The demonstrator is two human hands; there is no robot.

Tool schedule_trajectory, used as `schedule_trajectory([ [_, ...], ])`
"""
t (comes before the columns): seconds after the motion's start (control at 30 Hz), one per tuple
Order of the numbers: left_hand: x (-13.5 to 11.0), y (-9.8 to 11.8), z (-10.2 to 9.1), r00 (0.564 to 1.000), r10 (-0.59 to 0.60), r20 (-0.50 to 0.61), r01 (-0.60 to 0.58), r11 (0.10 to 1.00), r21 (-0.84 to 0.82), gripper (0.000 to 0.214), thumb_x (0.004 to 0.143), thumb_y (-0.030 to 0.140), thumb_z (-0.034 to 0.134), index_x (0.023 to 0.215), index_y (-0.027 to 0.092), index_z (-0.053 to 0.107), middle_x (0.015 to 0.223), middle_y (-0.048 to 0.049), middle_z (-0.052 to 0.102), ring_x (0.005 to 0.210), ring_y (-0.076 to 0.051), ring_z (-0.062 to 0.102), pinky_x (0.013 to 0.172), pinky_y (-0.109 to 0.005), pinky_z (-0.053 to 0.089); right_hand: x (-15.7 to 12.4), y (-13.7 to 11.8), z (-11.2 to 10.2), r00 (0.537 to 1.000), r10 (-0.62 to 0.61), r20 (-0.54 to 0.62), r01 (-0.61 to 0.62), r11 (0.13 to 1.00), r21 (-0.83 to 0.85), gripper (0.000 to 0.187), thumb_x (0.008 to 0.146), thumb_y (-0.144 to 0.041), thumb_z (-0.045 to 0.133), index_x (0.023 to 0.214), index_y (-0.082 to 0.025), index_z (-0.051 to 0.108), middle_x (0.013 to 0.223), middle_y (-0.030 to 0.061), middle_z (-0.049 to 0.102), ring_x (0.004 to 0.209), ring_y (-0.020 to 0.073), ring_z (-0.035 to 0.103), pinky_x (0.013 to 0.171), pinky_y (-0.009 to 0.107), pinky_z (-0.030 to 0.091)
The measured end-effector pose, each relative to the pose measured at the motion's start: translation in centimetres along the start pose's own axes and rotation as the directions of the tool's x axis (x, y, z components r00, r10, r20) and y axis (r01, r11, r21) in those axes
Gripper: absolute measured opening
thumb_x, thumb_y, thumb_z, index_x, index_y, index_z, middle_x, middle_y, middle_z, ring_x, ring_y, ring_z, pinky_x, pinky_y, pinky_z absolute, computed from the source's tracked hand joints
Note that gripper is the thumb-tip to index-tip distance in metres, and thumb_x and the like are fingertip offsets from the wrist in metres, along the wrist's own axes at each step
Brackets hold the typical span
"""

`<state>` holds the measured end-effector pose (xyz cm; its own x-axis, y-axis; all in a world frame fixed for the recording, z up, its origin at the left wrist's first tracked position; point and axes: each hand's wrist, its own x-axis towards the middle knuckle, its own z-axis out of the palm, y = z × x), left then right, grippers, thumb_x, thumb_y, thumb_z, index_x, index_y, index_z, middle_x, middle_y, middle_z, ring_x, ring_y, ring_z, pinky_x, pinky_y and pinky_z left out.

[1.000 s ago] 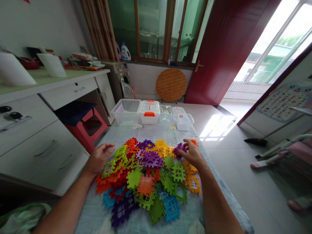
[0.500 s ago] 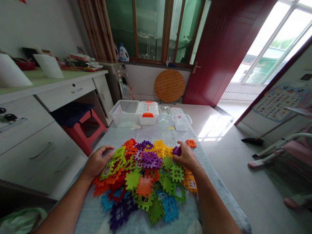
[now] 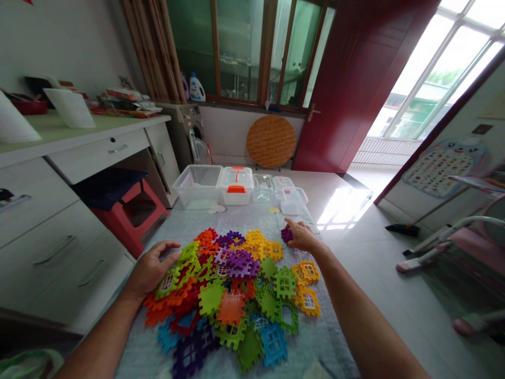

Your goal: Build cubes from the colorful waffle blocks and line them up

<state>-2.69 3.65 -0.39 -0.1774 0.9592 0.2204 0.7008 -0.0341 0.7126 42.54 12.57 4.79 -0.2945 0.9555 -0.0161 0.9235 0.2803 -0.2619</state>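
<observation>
Purple lattice-edged plastic piece [image 3: 287, 235] sits pinched in your right hand [image 3: 302, 237], just beyond a heap of multicoloured interlocking plastic tiles [image 3: 232, 295] on pale blue quilted cloth [image 3: 319, 342]. Your left hand [image 3: 152, 268] stays open beside the heap. Writing on the white plastic bottle [image 3: 196, 89] is too small to read.
</observation>
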Motion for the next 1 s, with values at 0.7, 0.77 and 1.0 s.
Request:
schedule_trajectory([
  [0.7, 0.0, 0.1, 0.0, 1.0, 0.021, 0.002, -0.021, 0.999, 0.031, 0.045, 0.073, 0.058, 0.059, 0.096, 0.02, 0.068, 0.104, -0.0064, 0.071, 0.099, -0.026, 0.066, 0.096, -0.035, 0.048, 0.4, 1.1, -0.3, 0.993, -0.036, 0.113, 0.047, 0.995, -0.091, 0.049, 0.064, -0.023, 0.064, 0.113, -0.019, 0.06, 0.115, 0.0121, 0.059, 0.106, 0.0311, 0.051, 0.086, 0.04, 0.038],
  [0.77, -0.1, 0.2, 0.0, 1.0, 0.013, 0.001, -0.013, 0.999, 0.033, 0.045, 0.073, 0.058, 0.058, 0.096, 0.02, 0.068, 0.104, -0.0062, 0.071, 0.099, -0.025, 0.066, 0.096, -0.034, 0.048, 0.6, 1.0, -0.3, 0.992, -0.037, 0.116, 0.048, 0.994, -0.096, 0.05, 0.063, -0.023, 0.065, 0.112, -0.019, 0.06, 0.116, 0.0118, 0.058, 0.106, 0.0309, 0.05, 0.086, 0.04, 0.037],
  [1.0, -0.2, 0.9, -0.1, 1.0, 0.006, 0.005, -0.006, 1.0, 0.024, 0.044, 0.072, 0.058, 0.058, 0.095, 0.021, 0.068, 0.102, -0.0062, 0.071, 0.097, -0.026, 0.066, 0.096, -0.035, 0.048, 0.3, 2.6, -1.3, 0.995, -0.048, 0.086, 0.053, 0.996, -0.065, 0.067, 0.065, -0.02, 0.065, 0.131, -0.023, 0.052, 0.13, 0.0114, 0.053, 0.115, 0.0308, 0.048, 0.092, 0.041, 0.037],
])
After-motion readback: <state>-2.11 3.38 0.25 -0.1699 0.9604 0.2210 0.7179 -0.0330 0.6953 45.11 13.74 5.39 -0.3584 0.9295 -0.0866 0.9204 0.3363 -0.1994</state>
